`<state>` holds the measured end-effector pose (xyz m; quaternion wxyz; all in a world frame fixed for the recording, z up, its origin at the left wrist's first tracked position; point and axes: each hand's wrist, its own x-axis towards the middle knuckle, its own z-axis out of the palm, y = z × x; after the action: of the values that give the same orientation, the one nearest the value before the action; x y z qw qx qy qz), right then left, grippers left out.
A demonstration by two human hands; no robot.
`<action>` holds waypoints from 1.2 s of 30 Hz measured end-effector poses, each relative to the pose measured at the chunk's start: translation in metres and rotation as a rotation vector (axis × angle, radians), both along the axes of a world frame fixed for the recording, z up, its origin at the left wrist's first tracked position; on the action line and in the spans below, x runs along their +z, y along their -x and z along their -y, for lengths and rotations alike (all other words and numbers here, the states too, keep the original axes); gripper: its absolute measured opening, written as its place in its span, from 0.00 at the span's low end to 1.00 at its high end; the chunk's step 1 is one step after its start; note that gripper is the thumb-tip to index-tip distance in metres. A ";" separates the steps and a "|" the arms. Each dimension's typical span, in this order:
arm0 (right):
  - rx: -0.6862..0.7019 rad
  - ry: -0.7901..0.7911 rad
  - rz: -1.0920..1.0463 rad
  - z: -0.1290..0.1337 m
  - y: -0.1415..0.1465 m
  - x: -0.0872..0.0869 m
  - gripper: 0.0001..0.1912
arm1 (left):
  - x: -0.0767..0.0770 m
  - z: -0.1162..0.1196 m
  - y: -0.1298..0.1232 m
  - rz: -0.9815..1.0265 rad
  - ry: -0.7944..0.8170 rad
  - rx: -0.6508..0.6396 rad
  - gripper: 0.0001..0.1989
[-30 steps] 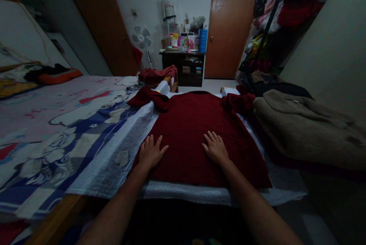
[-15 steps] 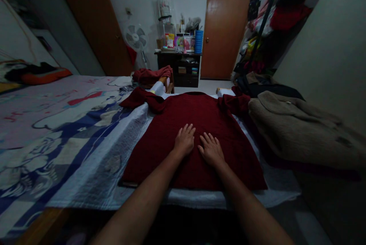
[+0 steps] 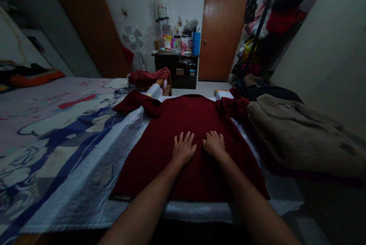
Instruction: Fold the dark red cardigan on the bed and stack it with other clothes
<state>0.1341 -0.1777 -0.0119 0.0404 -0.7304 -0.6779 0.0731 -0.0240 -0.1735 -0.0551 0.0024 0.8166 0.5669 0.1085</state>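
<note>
A dark red long-sleeved garment (image 3: 183, 117) is spread out face down or face up, I cannot tell which, over a pale blue-white cloth (image 3: 94, 195). Its hem is toward me, and both sleeves bend outward at the far end. My left hand (image 3: 183, 148) rests palm down on the middle of the garment with its fingers spread. Just to the right, my right hand (image 3: 214, 144) lies on the same fabric, fingers slightly curved and apart. Neither hand grips the cloth.
At the left is a bed with a patterned blanket (image 3: 71, 130). A folded beige coat (image 3: 297, 134) lies at the right, near a dark garment (image 3: 265, 88). Behind stand a red cloth heap (image 3: 150, 77), a white fan (image 3: 133, 38) and a dark cabinet (image 3: 162, 68).
My left hand has turned more upright and its fingers have spread. My right hand has shifted a little, its fingers now more bent. The view has tilted slightly.
</note>
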 end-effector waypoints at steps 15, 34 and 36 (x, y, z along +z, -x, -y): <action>-0.059 -0.208 -0.072 -0.074 0.017 -0.051 0.28 | -0.011 -0.001 0.002 -0.029 -0.067 0.004 0.31; -0.059 -0.150 -0.077 -0.075 0.018 -0.046 0.29 | 0.017 -0.138 -0.004 0.060 0.327 0.360 0.33; -0.057 -0.156 -0.076 -0.074 0.018 -0.047 0.29 | 0.018 -0.151 -0.005 0.087 0.310 0.433 0.32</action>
<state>0.1158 -0.1035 -0.0586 0.1250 -0.7407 -0.6585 0.0465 -0.0192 -0.0228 -0.0369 0.1284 0.6609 0.7374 0.0534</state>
